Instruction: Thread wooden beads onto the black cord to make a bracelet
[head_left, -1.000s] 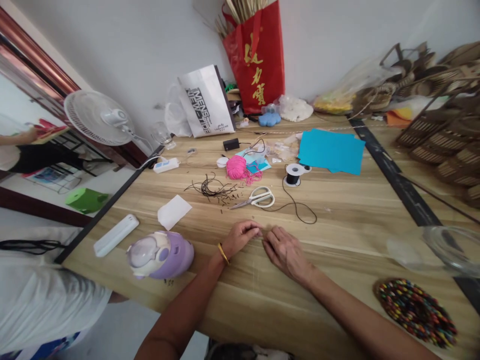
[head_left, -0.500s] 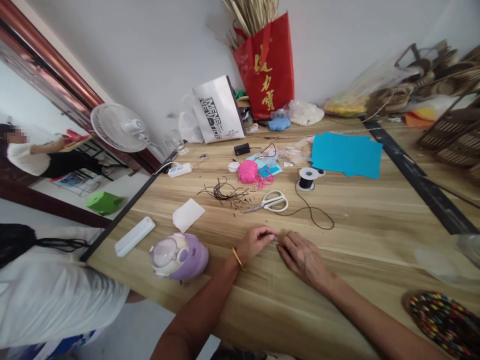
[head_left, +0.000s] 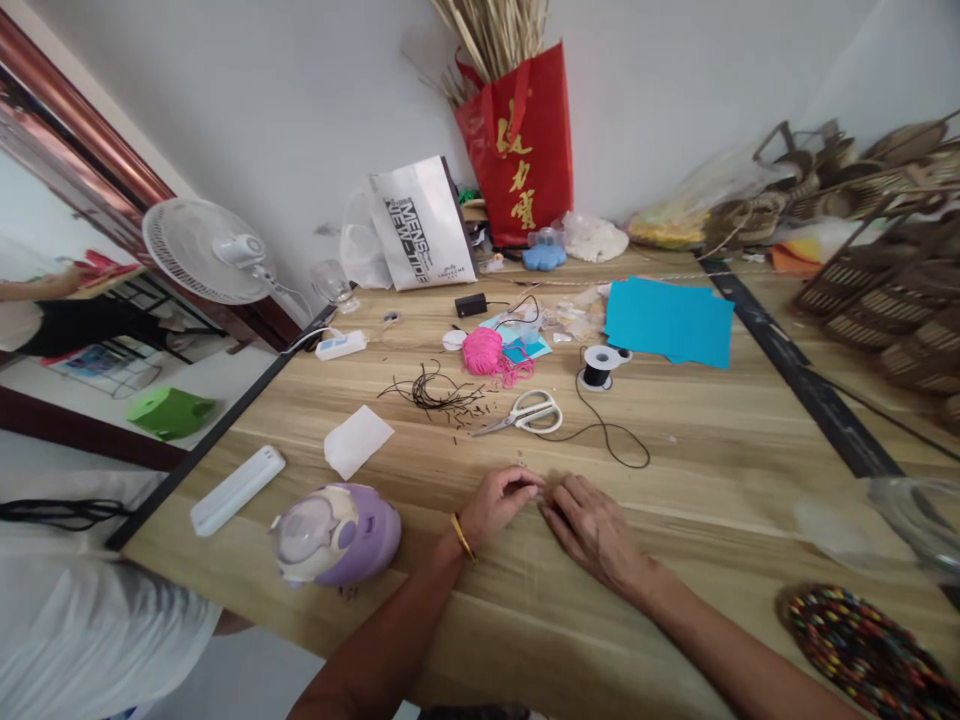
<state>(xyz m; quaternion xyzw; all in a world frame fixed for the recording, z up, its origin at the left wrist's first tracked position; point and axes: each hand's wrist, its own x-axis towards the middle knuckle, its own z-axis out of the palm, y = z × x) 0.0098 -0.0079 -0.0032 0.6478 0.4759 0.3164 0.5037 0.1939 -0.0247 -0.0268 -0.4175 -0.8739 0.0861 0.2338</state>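
Observation:
My left hand [head_left: 496, 502], with a yellow bangle at the wrist, rests low over the table with thumb and fingertips pinched together. Close against its fingertips is my right hand [head_left: 592, 528], palm down, its fingers bent and pressed together. Whatever lies between the fingertips is too small to make out. Just beyond the hands are white-handled scissors [head_left: 529, 413], lying with their blades to the left. A spool of black cord [head_left: 598, 368] stands behind them, a loose strand running across the wood. Cut black cords [head_left: 435, 392] and short snippets lie left of the scissors.
A purple-and-white bottle [head_left: 341, 535] stands left of my left arm. Pink yarn [head_left: 484, 350] and blue sheets [head_left: 670, 322] lie farther back. Beaded strands [head_left: 862, 640] lie at the near right. A person in a white shirt [head_left: 97, 600] is at the left edge.
The view has turned slightly right, so the table and its things sit farther left in the picture. My hands keep nearly the same pose, fingertips together.

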